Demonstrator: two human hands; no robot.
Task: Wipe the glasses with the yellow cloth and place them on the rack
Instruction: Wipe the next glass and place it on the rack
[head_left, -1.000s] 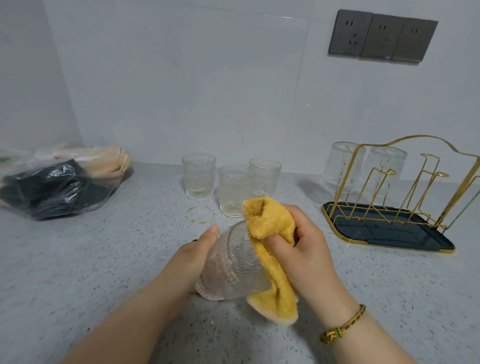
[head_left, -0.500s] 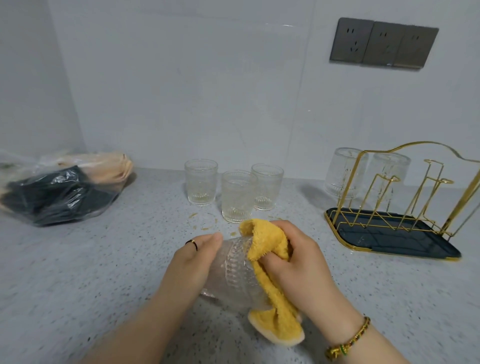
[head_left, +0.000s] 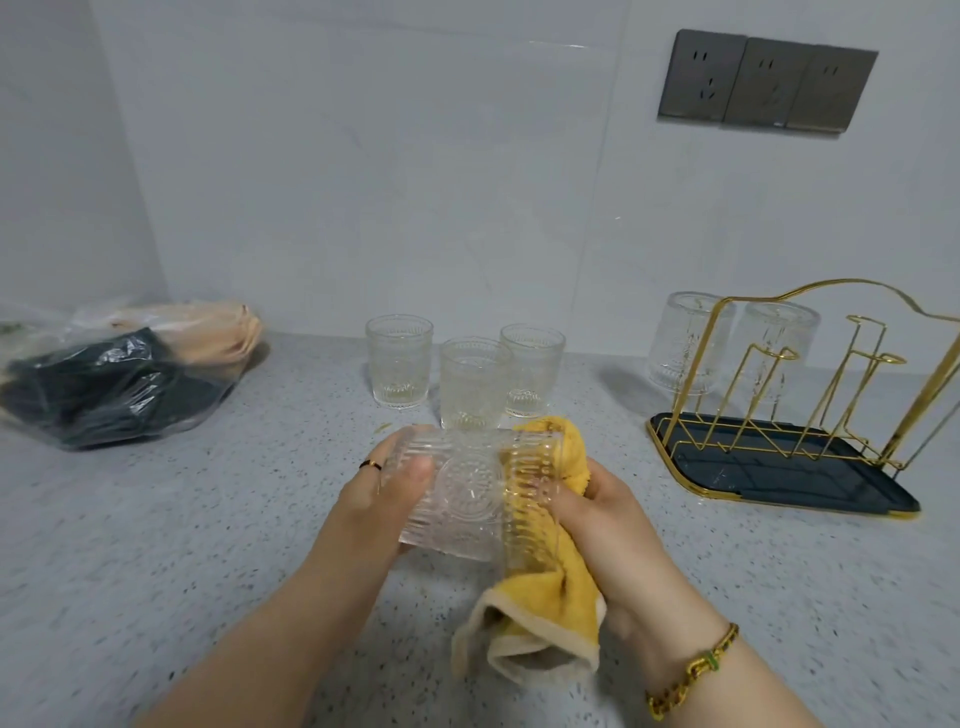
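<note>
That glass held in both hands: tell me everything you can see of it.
The glass is clear, with ribbed walls and a round embossed pattern on its side. It looks whole and empty. It lies roughly sideways, held over the counter. The left hand grips its left end, thumb on the near side. The cloth, yellow, shows through its right end and wraps that end, pressed there by the right hand.

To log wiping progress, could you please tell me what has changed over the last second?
The glass has been levelled from a tilt to lying sideways, base to the left, and the yellow cloth now shows through its mouth end. The left hand still grips the base and the right hand the cloth. The three glasses on the counter and the two glasses on the rack have not moved.
</note>
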